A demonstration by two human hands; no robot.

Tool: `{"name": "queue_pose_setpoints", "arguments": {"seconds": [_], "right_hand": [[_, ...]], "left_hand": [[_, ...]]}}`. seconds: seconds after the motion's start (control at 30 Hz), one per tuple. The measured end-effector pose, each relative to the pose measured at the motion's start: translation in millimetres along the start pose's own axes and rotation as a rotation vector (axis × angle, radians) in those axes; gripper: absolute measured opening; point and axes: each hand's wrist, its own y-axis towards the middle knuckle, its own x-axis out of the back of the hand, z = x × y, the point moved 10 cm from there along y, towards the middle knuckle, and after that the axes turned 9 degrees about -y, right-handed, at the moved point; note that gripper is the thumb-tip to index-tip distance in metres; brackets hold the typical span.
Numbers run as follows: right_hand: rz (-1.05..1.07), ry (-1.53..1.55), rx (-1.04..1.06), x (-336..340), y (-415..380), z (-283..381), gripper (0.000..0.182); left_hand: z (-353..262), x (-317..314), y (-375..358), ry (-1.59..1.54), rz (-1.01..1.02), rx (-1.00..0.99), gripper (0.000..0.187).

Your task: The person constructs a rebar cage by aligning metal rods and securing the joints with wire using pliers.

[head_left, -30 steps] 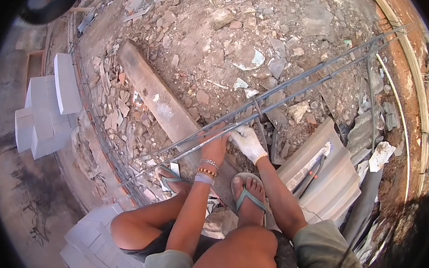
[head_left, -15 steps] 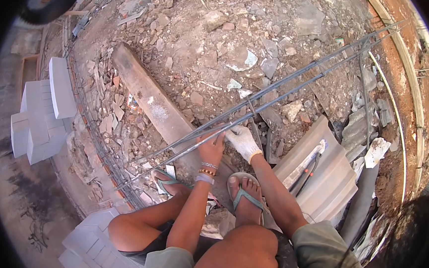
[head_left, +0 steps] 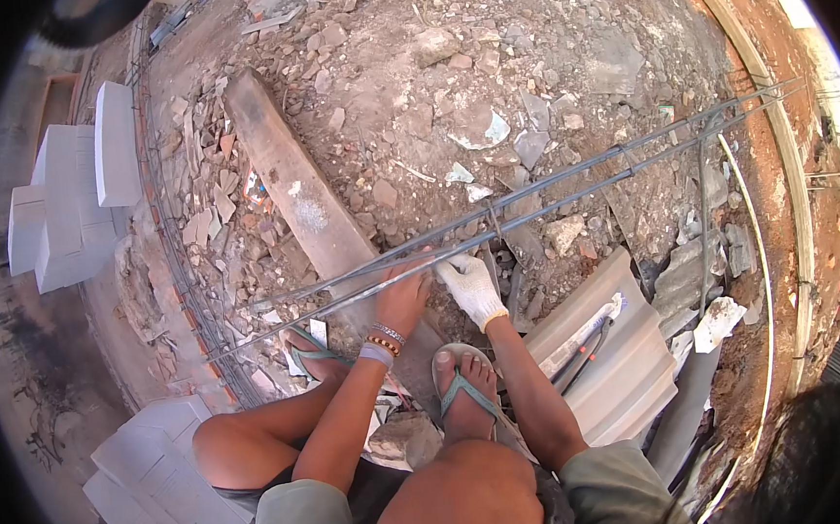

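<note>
1. Left hand (head_left: 405, 297): bare, beaded bracelets at the wrist, fingers curled up against the rebar assembly (head_left: 533, 205) from the near side; closed around a bar or only pressing on it, cannot tell.
2. Right hand (head_left: 468, 286): in a white work glove, fingertips pinched together on the nearest bar, just right of the left hand and almost touching it.
3. Rebar assembly: long parallel steel bars, running from lower left near the brick edge to upper right, well past both hands; bulk of the length lying right of and beyond the grip.
4. Wire tie or stirrup (head_left: 495, 223): crossing the bars just beyond the gloved fingertips.
5. Wooden plank (head_left: 293, 188): flat on the rubble, passing under the bars close to the left hand.
6. Corrugated sheet (head_left: 607, 366): right of the right forearm, apart from the bars.
7. White blocks (head_left: 65, 204): stacked at far left, well apart from both hands.
8. Feet in sandals (head_left: 463, 390): planted just below the hands.
</note>
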Motion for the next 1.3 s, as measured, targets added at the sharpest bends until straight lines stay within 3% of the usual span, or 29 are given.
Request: {"name": "queue_pose_setpoints", "arguments": {"seconds": [0.07, 0.17, 0.27, 0.33, 0.4, 0.47, 0.57, 0.67, 0.77, 0.87, 0.97, 1.1, 1.2, 1.3], "right_hand": [[-0.022, -0.041, 0.018, -3.7, 1.1, 3.2, 0.025], [0.038, 0.029, -0.086, -7.5, -3.3, 5.5, 0.026], [-0.005, -0.034, 0.052, -10.0, 6.4, -9.6, 0.026], [-0.020, 0.008, 0.097, -9.2, 5.9, -1.6, 0.026], [-0.040, 0.059, 0.130, -5.2, -0.3, 7.7, 0.027], [-0.009, 0.008, 0.125, -6.6, 1.0, 8.9, 0.029], [0.042, -0.061, 0.073, -5.4, 0.4, 10.5, 0.030], [0.062, -0.094, 0.086, -4.5, -4.9, 18.5, 0.031], [0.037, -0.104, 0.080, -6.9, -6.3, 5.5, 0.031], [-0.017, -0.102, 0.118, 2.0, -14.0, 13.4, 0.031], [0.017, -0.117, 0.072, 9.7, -29.6, 31.1, 0.031], [0.035, -0.209, 0.060, 10.2, -38.5, 32.2, 0.031], [0.015, -0.292, 0.089, 12.3, -44.6, 31.2, 0.031], [-0.004, -0.286, 0.135, 12.6, -53.1, 32.8, 0.031]], "left_hand": [[-16.9, 2.9, -4.9, 0.097, -0.014, -0.082, 0.039], [-36.6, 8.9, -17.2, 0.371, -0.062, 0.052, 0.043], [-47.5, 19.3, -17.6, 0.219, -0.174, -0.029, 0.041], [0.4, 8.8, -19.5, -0.244, -0.252, 0.298, 0.037], [22.1, 0.9, -20.0, -0.407, -0.303, 0.440, 0.036], [16.8, 7.0, -7.6, -0.269, -0.327, 0.394, 0.036], [8.1, 9.6, -14.9, -0.486, -0.315, 0.752, 0.042], [35.3, -5.7, -26.3, -0.384, -0.346, 0.760, 0.044], [35.3, -36.7, -35.7, -0.763, -0.182, 1.008, 0.051], [36.3, -23.4, -27.5, -0.152, -0.150, 0.778, 0.056], [35.6, -32.6, -24.5, -0.258, -0.176, 0.720, 0.062], [45.6, -54.4, -24.8, -0.506, -0.235, 0.697, 0.054], [32.9, -40.7, -20.8, -0.369, -0.360, 0.569, 0.049], [26.8, -38.6, -20.6, -0.315, -0.270, 0.634, 0.045]]}}
